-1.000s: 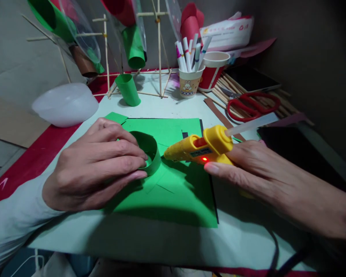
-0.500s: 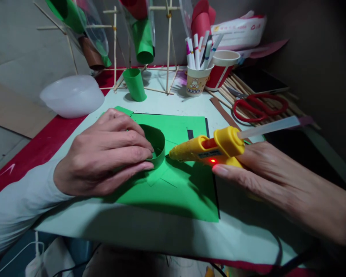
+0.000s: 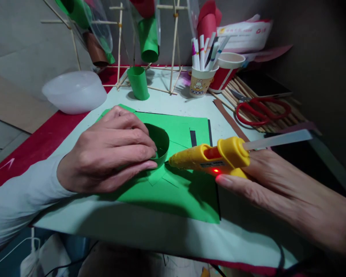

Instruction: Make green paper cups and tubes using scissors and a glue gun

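Holding the green paper ring (image 3: 159,143) down with your left hand (image 3: 109,154), you keep it standing on the green paper sheet (image 3: 173,184), which lies on the worktop (image 3: 161,234) in front of you. The fingers (image 3: 138,152) of this hand are closed around the near side of the ring and press it from above and from the side. Your right hand (image 3: 276,192) grips the yellow glue gun (image 3: 210,156); its fingers are wrapped on the handle, and the red lamp is lit. The nozzle points at the ring's outer wall, just beside it near the bottom edge; I cannot tell if it touches. I judge this is the gluing step. The next move calls for a steady nozzle at the seam and a gentle squeeze, with your left fingertips away from the hot tip.
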Demonstrator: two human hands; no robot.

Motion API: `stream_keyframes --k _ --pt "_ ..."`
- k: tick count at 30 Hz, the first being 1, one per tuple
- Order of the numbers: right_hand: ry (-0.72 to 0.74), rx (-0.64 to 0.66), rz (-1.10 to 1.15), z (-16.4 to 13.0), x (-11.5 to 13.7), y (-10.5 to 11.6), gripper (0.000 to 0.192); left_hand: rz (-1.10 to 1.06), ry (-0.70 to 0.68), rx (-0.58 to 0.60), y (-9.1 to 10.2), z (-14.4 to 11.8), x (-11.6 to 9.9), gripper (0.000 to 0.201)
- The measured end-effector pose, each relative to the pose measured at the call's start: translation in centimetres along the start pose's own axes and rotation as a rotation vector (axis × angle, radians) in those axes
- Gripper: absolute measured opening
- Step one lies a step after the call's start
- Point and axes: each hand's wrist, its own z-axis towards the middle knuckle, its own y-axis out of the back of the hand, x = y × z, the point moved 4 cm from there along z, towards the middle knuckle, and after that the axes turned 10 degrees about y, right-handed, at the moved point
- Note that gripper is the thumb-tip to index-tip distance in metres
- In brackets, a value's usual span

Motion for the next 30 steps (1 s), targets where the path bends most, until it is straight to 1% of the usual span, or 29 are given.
stream_keyframes --k 4,10,14,15,17,19,20,22,23,25,26,27,28,30 --pt "0.033 -0.001 0.026 -0.3 0.2 0.0 0.044 0.008 -0.009 0.008 0.1 0.0 0.1 0.011" --pt "0.03 0.033 0.027 -0.1 0.2 -0.2 0.043 0.018 -0.019 0.013 0.0 0.1 -0.2 0.014" --pt "0.011 -0.007 0.0 0.3 0.0 0.1 0.049 0.02 -0.016 0.01 0.1 0.0 0.2 0.019" --pt "0.01 -0.014 -0.001 0.3 0.0 0.2 0.05 0.027 -0.031 0.021 0.1 0.0 0.4 0.018" --pt "0.007 -0.019 -0.01 0.4 0.0 0.3 0.051 0.043 -0.106 0.067 0.2 -0.1 0.8 0.016" --pt "0.005 -0.02 -0.019 0.6 0.1 0.4 0.052 0.047 -0.191 0.122 0.1 -0.3 0.9 0.021" --pt "0.005 -0.027 -0.02 0.7 0.1 0.5 0.054 0.041 -0.202 0.133 0.1 -0.3 0.9 0.023" --pt "0.005 -0.052 -0.009 1.0 0.3 0.8 0.057 0.024 -0.154 0.119 0.1 -0.2 0.9 0.017" --pt "-0.008 -0.062 -0.002 1.2 0.4 0.9 0.058 0.014 -0.09 0.079 0.2 -0.2 0.9 0.013" --pt "-0.051 -0.075 0.015 1.5 0.4 1.2 0.06 0.001 -0.028 0.035 0.2 -0.2 1.0 0.014" --pt "-0.082 -0.082 0.028 1.6 0.4 1.3 0.06 -0.001 -0.035 0.041 0.2 -0.2 1.1 0.013" --pt "-0.109 -0.093 0.044 1.7 0.3 1.4 0.059 0.001 -0.075 0.061 0.1 -0.3 1.1 0.011" --pt "-0.134 -0.109 0.061 1.7 0.2 1.5 0.058 0.003 -0.133 0.097 0.0 -0.4 1.2 0.014" --pt "-0.159 -0.126 0.098 1.9 0.0 1.5 0.053 0.005 -0.185 0.111 0.1 -0.5 1.6 0.025"
